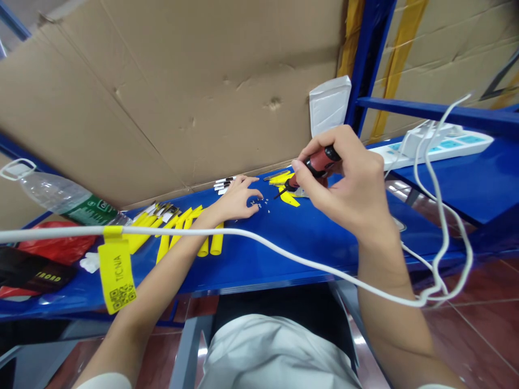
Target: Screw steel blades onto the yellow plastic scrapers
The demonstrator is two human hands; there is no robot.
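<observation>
My right hand (351, 183) is wrapped round a red and black screwdriver (325, 160), its thin dark tip pointing down and left above the blue table (300, 237). My left hand (238, 199) reaches over the table with its fingers apart, and nothing shows in them. Beside its thumb and fingertips lie several tiny screws (267, 204). Past the screwdriver tip are flat yellow pieces (288, 197). Several yellow tubes (217, 240) lie under and left of my left forearm. Close behind my left hand rest several white, dark-tipped sticks (222, 185).
A white cable (284, 253) with a yellow tag (117, 275) crosses in front of my forearms. A power strip (466, 145) is at right. On the left are a plastic bottle (60, 192) and a red bag (60, 243). A cardboard wall (194, 92) stands behind.
</observation>
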